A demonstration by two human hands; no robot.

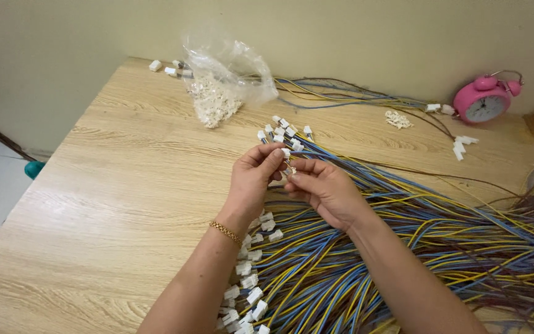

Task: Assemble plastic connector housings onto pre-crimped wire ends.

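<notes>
My left hand (253, 179) pinches a small white plastic connector (286, 153) between thumb and fingertips. My right hand (326, 188) meets it from the right, its fingertips closed on thin wire ends (290, 170) just below the connector. Both hands hover over a big spread of blue, yellow and brown wires (403, 247) lying on the wooden table (125, 185). A gold bracelet circles my left wrist.
A clear plastic bag of white connectors (220, 86) sits at the back near the wall. Wires fitted with white connectors (251, 284) lie below my left wrist; more lie beyond my hands (282, 130). A pink alarm clock (483, 99) stands back right, near loose connectors (397, 119).
</notes>
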